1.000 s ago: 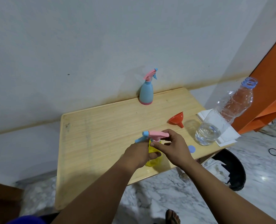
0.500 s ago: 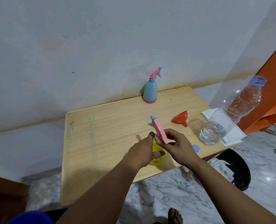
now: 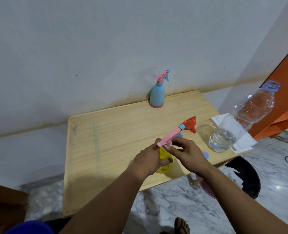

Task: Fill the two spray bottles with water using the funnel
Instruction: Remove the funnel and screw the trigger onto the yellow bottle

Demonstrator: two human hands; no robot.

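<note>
The left hand (image 3: 148, 159) has its grip wrapped round the yellow bottle (image 3: 165, 162), which stands on the surface (image 3: 109, 132) near its front edge, while the right hand (image 3: 188, 154) pinches the collar under the pink spray head (image 3: 171, 135), fingertips curled tight on it. The step looks to be unscrewing that head, so the lower grip should keep the body from turning and stay light enough not to buckle the thin wall, and the upper grip should twist at the collar rather than lever on the long trigger, then lift straight up so the dip tube comes free. Whether the yellow bottle has any liquid in it I cannot tell. Just beyond the right hand lies the red funnel (image 3: 189, 124) on its side, and right of that the big clear water bottle (image 3: 241, 119), uncapped, holding water only in its bottom part; its blue cap (image 3: 205, 155) lies beside the right wrist. Far behind the grip, the blue bottle (image 3: 157, 96) stands against the wall, head on.
</note>
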